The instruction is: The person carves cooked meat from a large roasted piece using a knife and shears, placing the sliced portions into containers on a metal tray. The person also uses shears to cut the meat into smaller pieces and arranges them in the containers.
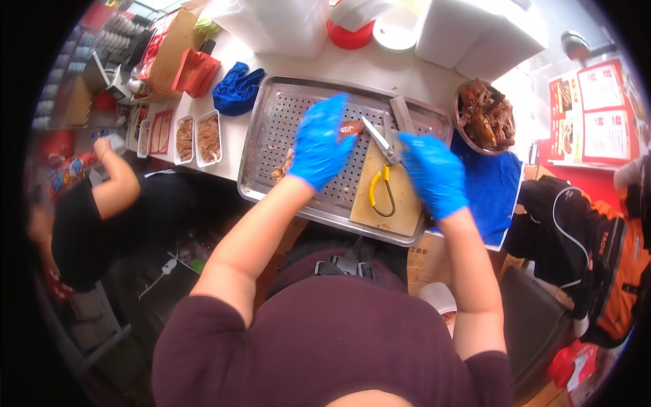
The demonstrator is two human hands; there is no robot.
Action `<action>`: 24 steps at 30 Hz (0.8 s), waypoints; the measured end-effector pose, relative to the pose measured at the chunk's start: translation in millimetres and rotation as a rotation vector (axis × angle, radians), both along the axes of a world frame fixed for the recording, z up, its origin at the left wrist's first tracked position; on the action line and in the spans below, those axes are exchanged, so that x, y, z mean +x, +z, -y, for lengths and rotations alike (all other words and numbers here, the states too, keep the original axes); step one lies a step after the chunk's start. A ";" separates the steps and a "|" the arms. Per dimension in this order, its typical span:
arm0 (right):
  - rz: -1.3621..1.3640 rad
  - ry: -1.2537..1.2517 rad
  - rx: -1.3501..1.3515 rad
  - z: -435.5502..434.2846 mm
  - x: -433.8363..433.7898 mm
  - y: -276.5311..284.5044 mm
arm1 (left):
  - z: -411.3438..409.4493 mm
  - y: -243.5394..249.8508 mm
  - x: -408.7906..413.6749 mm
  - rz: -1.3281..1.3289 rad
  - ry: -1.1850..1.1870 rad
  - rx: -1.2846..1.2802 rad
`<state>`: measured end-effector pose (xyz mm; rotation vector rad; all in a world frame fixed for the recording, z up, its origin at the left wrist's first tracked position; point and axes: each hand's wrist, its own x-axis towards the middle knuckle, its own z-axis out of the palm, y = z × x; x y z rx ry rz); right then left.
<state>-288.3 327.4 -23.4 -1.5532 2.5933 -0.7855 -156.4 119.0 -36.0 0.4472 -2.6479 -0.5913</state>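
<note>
My left hand [324, 142], in a blue disposable glove, is over a perforated metal tray [285, 109]. A browned piece of meat [351, 128] shows between its thumb and fingers; blur hides whether they grip it. Small meat scraps [279, 172] lie beside that wrist. My right hand [436, 173], gloved alike, is above the right edge of a cutting board [368, 203]. Next to its fingertips are open scissors [382, 145] with yellow-wrapped handles, lying on the board. A flat metal blade or bar [402, 114] runs towards this hand, its lower part hidden.
A metal bowl of meat and bones [485, 117] stands right of the tray, above a blue cloth [483, 183]. Two white trays of sliced meat [207, 138] and a bunched blue cloth [236, 91] lie left. White containers [274, 25] stand behind. People are at both sides.
</note>
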 end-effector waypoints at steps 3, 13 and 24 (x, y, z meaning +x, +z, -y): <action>-0.144 0.134 -0.095 78.2 35.3 -25.0 | 21.1 -15.4 69.2 0.348 0.267 0.103; -0.264 0.122 0.236 131.6 56.9 -15.7 | 91.8 -46.5 81.4 0.521 0.195 0.486; 0.967 -1.236 -0.923 -234.4 242.5 -41.5 | 88.8 -68.4 56.6 0.443 -0.011 -0.228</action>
